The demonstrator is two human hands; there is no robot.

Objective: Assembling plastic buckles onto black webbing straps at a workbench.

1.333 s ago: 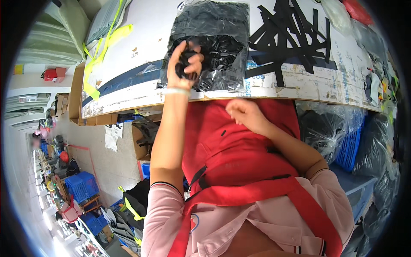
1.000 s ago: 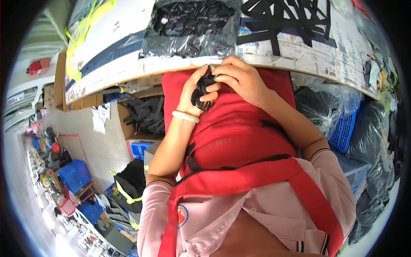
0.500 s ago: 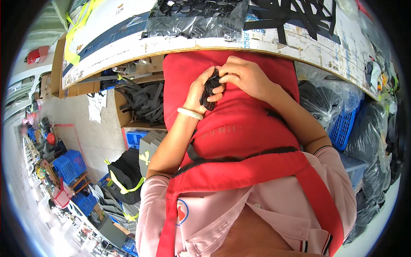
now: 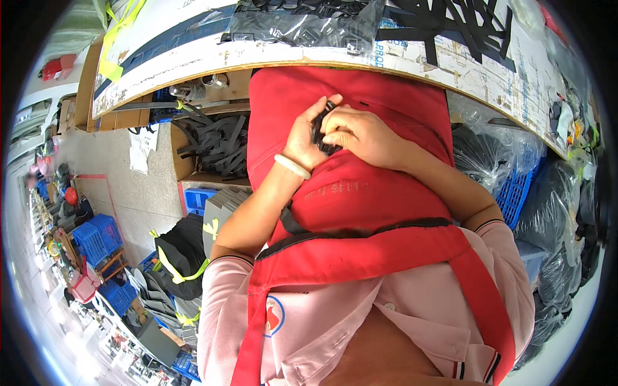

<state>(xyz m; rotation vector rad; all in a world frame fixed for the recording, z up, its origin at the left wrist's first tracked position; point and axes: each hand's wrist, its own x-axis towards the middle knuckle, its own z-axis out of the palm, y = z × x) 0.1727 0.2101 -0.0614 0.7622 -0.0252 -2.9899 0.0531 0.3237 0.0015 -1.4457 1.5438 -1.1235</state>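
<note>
My left hand (image 4: pixel 304 138) curls round a small bundle of black pieces (image 4: pixel 319 132), held upright over the red apron (image 4: pixel 399 186) on my lap. Whether they are webbing or plastic buckles cannot be made out. From the right, my right hand (image 4: pixel 370 134) reaches across with bent fingers closed against the same bundle, hiding part of it. On the table ahead lies a clear plastic bag (image 4: pixel 302 32) of small black plastic parts. Loose black straps (image 4: pixel 450 29) lie to its right.
The worn white table's edge (image 4: pixel 309 62) curves just beyond my hands. Under it at left stands a cardboard box of dark straps (image 4: pixel 215 141). A blue crate (image 4: pixel 515 190) and plastic-wrapped bags (image 4: pixel 547 199) stand at right. Black bags with yellow ties (image 4: pixel 183 254) sit left.
My right hand has moved down and left over the black bundle, and its fingers now cover more of it. The left hand has turned slightly, its fingertips pointing up more. The view has shifted a little.
</note>
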